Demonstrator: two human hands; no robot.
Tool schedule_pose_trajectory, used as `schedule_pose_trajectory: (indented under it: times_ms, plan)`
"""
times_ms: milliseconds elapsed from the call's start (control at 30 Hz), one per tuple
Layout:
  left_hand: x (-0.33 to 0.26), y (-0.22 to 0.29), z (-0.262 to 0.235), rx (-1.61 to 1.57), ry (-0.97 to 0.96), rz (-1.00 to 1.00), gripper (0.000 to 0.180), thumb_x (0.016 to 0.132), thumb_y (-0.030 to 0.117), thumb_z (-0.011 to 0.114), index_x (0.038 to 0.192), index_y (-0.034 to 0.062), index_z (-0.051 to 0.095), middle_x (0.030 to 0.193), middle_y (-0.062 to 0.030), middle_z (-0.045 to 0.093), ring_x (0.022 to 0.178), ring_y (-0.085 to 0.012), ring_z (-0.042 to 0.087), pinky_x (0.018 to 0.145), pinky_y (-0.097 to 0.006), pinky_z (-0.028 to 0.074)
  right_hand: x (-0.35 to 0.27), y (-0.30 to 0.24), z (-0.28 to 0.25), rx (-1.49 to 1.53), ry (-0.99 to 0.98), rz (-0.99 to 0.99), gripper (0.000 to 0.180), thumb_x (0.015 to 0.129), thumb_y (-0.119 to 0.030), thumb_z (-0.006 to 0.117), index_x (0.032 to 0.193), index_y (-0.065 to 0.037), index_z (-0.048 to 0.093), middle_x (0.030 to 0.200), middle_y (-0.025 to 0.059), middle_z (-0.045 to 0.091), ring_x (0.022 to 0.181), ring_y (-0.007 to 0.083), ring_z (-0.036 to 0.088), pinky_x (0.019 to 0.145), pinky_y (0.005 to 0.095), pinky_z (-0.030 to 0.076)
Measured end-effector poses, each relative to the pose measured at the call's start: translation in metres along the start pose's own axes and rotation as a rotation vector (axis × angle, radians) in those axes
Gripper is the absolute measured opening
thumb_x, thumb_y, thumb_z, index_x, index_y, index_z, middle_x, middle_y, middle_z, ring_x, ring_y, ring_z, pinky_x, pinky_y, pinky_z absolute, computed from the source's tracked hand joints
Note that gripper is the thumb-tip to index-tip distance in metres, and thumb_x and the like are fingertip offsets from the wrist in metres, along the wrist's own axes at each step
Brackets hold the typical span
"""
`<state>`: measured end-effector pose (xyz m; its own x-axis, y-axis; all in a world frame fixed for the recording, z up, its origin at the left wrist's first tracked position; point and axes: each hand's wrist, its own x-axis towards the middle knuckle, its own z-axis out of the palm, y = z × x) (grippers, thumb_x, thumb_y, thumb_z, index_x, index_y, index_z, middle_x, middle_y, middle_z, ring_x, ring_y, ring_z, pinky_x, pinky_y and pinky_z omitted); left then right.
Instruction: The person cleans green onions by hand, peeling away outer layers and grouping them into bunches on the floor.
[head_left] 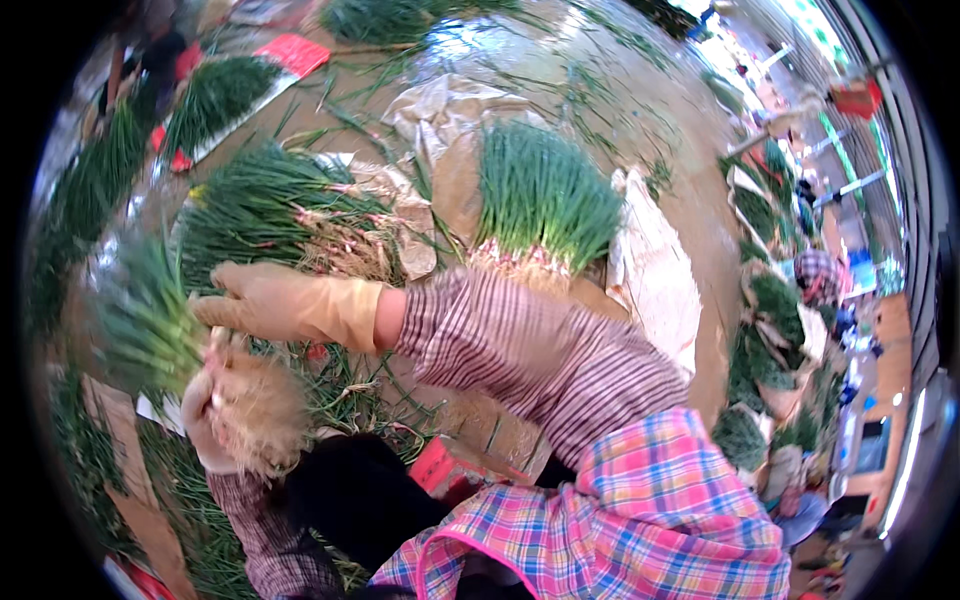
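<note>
While your left hand (205, 425) grips a bunch of green onions (175, 345) from below at its pale, hairy roots, your fingers there are curled shut around the bundle, though the roots hide most of them. Your right hand (270, 300), in a tan rubber glove, lies across the same bunch just above the roots, fingers stretched fairly flat and pressed against the stalks rather than wrapped round them. That bunch sits at the left of the head view, its green tops fanning up and to the left, blurred. Beyond your right hand a second pile of green onions (270, 210) lies on crumpled paper, roots toward you. Farther right, a trimmed sheaf (545, 200) lies on brown wrapping sheet (655, 270), its roots also toward you. More greens (215, 95) rest on a white tray near the upper left. Your striped sleeve (520, 345) and pink plaid apron (640, 520) fill the lower right
</note>
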<state>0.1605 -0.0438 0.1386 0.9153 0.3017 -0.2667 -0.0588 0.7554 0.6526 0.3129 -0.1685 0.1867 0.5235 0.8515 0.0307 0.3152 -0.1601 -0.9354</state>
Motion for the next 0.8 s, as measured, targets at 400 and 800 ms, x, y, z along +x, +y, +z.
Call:
schedule_pose_trajectory:
  times_ms: [400,800]
  plan:
    - [0.147,-0.027,0.291,0.393,-0.915,-0.377,0.018,0.083,0.01,0.054,0.088,-0.005,0.061,0.068,-0.0109,0.064,0.048,-0.0147,0.061,0.036,-0.019,0.046,-0.134,-0.059,-0.224,-0.611,0.699,-0.178,0.046,0.087,-0.024,0.049,0.124,0.001,0.039,0.111,0.026,0.053,0.098,0.038,0.056,0.084,0.042,0.044]
    - [0.252,-0.404,0.139,0.471,-0.421,-1.156,0.024,0.082,0.008,0.056,0.102,-0.0056,0.06,0.08,-0.0135,0.067,0.058,-0.0157,0.063,0.052,-0.025,0.054,-0.268,0.251,-0.212,-0.783,0.587,0.266,0.028,0.087,-0.022,0.051,0.111,-0.009,0.057,0.098,0.0111,0.062,0.093,0.0301,0.058,0.086,0.0375,0.044]
